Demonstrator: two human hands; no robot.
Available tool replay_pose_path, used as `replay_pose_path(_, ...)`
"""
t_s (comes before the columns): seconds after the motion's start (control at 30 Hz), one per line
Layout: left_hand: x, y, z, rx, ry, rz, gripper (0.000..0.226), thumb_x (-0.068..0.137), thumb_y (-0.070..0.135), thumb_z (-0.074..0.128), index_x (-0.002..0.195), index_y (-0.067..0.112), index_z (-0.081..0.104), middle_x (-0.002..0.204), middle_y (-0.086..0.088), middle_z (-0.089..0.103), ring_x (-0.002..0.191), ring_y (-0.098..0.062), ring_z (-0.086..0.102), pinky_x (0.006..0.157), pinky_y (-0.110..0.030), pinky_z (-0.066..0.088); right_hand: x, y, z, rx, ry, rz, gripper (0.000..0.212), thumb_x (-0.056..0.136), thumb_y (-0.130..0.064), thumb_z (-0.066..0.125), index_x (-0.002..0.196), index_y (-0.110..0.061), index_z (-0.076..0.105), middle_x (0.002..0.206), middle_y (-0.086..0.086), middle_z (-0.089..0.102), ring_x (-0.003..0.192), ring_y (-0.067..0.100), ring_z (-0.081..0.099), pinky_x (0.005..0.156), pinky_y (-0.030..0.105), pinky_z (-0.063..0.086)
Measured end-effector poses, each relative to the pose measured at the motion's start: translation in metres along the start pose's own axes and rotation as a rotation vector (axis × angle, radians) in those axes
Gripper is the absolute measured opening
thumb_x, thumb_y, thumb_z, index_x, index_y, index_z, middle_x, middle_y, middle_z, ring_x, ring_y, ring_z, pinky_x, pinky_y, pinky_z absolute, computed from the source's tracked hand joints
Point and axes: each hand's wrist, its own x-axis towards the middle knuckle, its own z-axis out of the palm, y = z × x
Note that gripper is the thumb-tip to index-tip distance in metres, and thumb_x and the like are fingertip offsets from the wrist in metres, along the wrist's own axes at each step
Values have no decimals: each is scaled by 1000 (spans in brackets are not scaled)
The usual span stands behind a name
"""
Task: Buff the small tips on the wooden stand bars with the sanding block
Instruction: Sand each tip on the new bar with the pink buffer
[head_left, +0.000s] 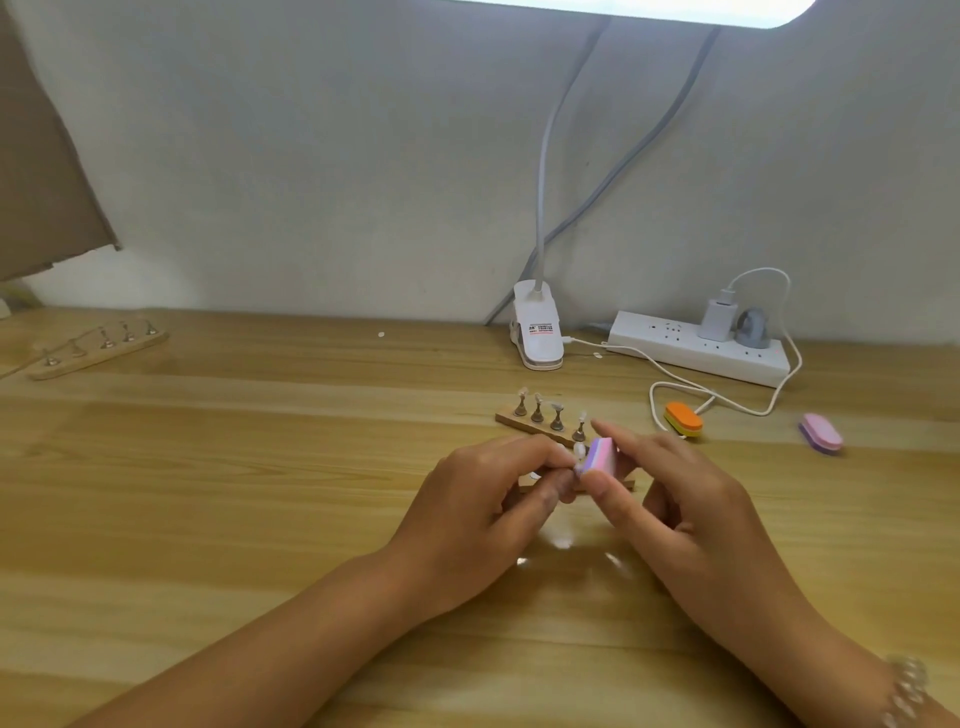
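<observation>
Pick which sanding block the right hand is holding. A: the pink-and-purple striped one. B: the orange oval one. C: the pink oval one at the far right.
A: the right hand pinches the pink-and-purple striped sanding block next to the small pale tip that the left hand pinches; the orange oval block and the pink oval block lie apart on the wooden table.

One wide-angle camera is riding on the person's head, facing forward and tilting down across the light wooden tabletop toward the pale grey wall at twelve o'clock. It is sitting close above the left hand and right hand, with the forearms running in from six o'clock; the white rectangular power strip is lying farther off at two o'clock.
</observation>
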Motion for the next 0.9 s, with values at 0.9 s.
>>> replay_pose_path(0.9, -1, 0, -1, -3, -17, -3, 15, 96, 19, 58, 103, 19, 72, 86, 16, 68, 66, -8, 60, 57, -26, 44, -2, -3, 1, 39, 14, -54, 51, 80, -62, 66, 120, -30, 68, 89, -14, 62, 50, 14, 47, 54, 21, 41)
